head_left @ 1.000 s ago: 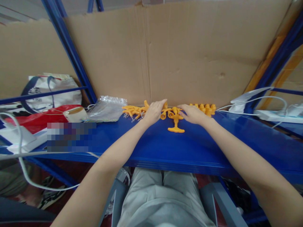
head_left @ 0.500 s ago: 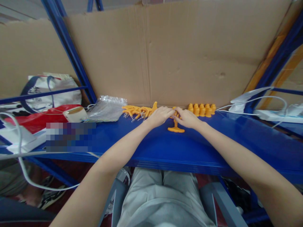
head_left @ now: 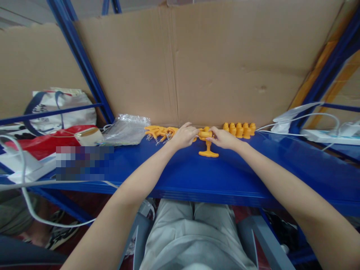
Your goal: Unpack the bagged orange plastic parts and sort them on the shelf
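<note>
While right hand grips orange piece, left hand beside it, its grip unclear

Soft light, faint glare on the blue tabletop, slight overall blur.

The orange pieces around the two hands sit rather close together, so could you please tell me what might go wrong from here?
The row of small orange pieces stands close beside the right hand; a sideways brush might topple some.

The heap of orange pieces lies beside the left hand, and its metal chains could tangle or snag.

The T-shaped orange piece extends toward the person, so a wrist might knock it.
</note>
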A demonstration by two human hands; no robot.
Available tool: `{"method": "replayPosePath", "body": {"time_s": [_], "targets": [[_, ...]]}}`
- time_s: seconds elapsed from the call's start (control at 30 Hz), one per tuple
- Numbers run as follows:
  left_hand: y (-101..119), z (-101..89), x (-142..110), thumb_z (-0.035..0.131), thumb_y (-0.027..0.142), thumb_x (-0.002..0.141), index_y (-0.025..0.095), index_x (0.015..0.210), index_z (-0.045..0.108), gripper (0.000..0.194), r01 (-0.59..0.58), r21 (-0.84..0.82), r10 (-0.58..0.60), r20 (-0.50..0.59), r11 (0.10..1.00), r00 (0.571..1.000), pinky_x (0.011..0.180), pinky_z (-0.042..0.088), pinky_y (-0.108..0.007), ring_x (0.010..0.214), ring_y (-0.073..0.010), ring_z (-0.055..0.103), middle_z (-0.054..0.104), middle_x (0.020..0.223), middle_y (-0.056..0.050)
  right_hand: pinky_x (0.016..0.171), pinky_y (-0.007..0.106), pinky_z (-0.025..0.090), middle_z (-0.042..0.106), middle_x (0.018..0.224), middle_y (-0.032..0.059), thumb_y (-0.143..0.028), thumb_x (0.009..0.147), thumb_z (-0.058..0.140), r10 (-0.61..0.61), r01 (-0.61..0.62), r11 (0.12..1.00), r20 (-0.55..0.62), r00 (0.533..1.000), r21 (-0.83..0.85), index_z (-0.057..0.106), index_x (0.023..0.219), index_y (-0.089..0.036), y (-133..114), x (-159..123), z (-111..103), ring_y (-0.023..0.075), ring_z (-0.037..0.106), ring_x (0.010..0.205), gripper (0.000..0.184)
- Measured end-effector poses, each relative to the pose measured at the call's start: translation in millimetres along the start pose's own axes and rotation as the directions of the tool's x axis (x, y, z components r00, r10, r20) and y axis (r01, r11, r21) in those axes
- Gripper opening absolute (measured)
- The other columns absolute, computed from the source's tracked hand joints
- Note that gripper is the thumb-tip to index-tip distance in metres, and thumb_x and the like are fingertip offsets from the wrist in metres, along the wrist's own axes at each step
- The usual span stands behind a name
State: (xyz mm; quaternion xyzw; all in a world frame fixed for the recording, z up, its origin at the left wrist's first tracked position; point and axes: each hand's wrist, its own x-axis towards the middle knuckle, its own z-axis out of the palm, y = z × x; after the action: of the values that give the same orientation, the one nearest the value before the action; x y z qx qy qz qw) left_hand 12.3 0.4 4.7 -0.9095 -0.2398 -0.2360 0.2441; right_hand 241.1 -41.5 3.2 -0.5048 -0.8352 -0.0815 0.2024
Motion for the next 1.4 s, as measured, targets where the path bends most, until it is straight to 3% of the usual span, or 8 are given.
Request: {"method": "replayPosePath", "body": {"time_s": [0.2, 0.37, 0.67, 0.93, 1.2, 1.4], "targets": [[3, 1.4, 0, 0.048, 0.015, 0.091, 0.016, 0.098, 0.068, 0.022, 0.053, -0.078, -0.046, 0.080, 0.996, 0.996, 0.106, 0.038, -0.045, 0.093, -0.0213, 0.068, 0.074, 0.095, -0.010, 0.068, 0.031, 0.044, 0.075, 0.099, 0.0138, -0.039, 0.097, 0.052, 0.026, -0.022, 0.993, 0.038, 0.999, -0.115, 0.056, 0.116, -0.017, -5, -1, -2, 0.0270, 0.071, 0.088, 0.029], [3, -0.5, 1, 0.047, 0.014, 0.090, 0.018, 0.098, 0.067, 0.022, 0.098, -0.118, -0.085, 0.105, 0.988, 0.991, 0.106, 0.036, -0.046, 0.097, -0.0219, 0.067, 0.075, 0.101, -0.008, 0.070, 0.031, 0.045, 0.075, 0.098, 0.0129, -0.041, 0.098, 0.052, -0.005, 0.004, 0.987, -0.002, 1.000, -0.163, 0.057, 0.114, -0.018, -7, 0, -3, 0.0275, 0.072, 0.090, 0.029], [3, -0.5, 2, 0.045, 0.017, 0.088, 0.018, 0.097, 0.066, 0.023, 0.179, -0.187, -0.156, 0.132, 0.966, 0.979, 0.097, 0.035, -0.043, 0.091, -0.0222, 0.068, 0.076, 0.099, -0.008, 0.075, 0.034, 0.047, 0.075, 0.103, 0.0151, -0.042, 0.099, 0.048, 0.029, -0.021, 0.979, 0.033, 0.999, -0.204, 0.056, 0.119, -0.017, -12, 3, -9, 0.0303, 0.072, 0.097, 0.033], [11, -6.2, 3, 0.043, 0.017, 0.090, 0.017, 0.090, 0.064, 0.022, 0.154, -0.129, -0.136, 0.141, 0.980, 0.981, 0.095, 0.036, -0.043, 0.084, -0.0225, 0.066, 0.074, 0.090, -0.008, 0.075, 0.034, 0.046, 0.074, 0.108, 0.0147, -0.040, 0.098, 0.049, 0.034, -0.025, 0.983, 0.052, 0.998, -0.181, 0.060, 0.115, -0.017, -11, 1, -12, 0.0290, 0.070, 0.095, 0.031], [25, -10.9, 4, 0.040, 0.017, 0.093, 0.017, 0.092, 0.066, 0.025, 0.026, 0.048, -0.026, 0.004, 0.999, 1.000, 0.102, 0.033, -0.051, 0.090, -0.0261, 0.063, 0.070, 0.088, -0.012, 0.095, 0.043, 0.040, 0.069, 0.124, 0.0174, -0.032, 0.099, 0.048, -0.186, 0.175, 0.971, -0.055, 0.981, -0.160, 0.062, 0.121, -0.016, -6, 0, -8, 0.0306, 0.061, 0.117, 0.032], [29, -12.3, 5, 0.040, 0.020, 0.095, 0.017, 0.092, 0.065, 0.025, 0.075, 0.017, -0.075, -0.022, 0.997, 0.997, 0.101, 0.033, -0.051, 0.090, -0.0265, 0.062, 0.070, 0.087, -0.011, 0.093, 0.040, 0.036, 0.074, 0.111, 0.0155, -0.026, 0.098, 0.048, -0.182, 0.171, 0.968, -0.043, 0.982, -0.185, 0.066, 0.110, -0.016, -15, 3, -7, 0.0280, 0.064, 0.106, 0.024]]}}
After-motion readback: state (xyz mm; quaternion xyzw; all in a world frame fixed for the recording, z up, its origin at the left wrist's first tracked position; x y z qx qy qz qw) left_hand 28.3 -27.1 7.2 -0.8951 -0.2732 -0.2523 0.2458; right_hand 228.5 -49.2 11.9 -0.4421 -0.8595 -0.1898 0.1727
